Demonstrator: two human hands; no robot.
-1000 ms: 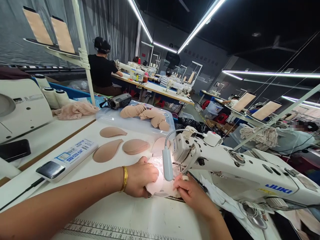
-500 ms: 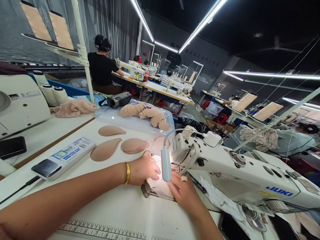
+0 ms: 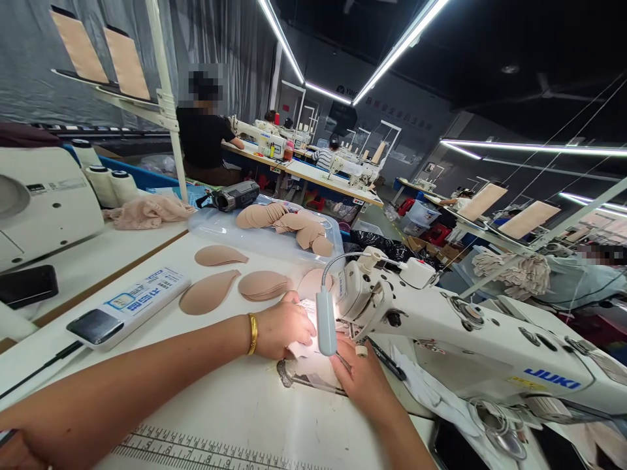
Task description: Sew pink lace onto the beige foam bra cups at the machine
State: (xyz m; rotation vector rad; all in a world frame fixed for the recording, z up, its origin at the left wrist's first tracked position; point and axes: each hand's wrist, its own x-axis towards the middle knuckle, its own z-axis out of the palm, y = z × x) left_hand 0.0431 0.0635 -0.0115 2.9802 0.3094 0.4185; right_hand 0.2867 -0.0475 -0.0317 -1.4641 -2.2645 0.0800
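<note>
My left hand [image 3: 287, 326], with a gold bangle at its wrist, is closed on a pale fabric piece [image 3: 304, 350] at the sewing machine [image 3: 470, 339]. My right hand [image 3: 353, 365] lies at the fabric's right side, close to the needle area. A thin metal tool, perhaps tweezers, shows between its fingers, partly hidden. A grey lamp head [image 3: 326, 323] on a bendy neck blocks the view of the needle and lights the cloth brightly. Beige teardrop-shaped pads [image 3: 265, 286] lie in small stacks beyond my left hand.
A clear plastic lid [image 3: 210, 225] carries more beige pads and a dark camera-like device [image 3: 235, 196]. At the left is a white control box [image 3: 130, 307] with a cable. A ruler scale [image 3: 196, 450] runs along the front. Phones lie at right. Several people sit at machines beyond.
My left hand has shifted slightly up and right with the fabric, whose near edge now lifts more. My right hand stays nearly in place. The view has moved slightly.
</note>
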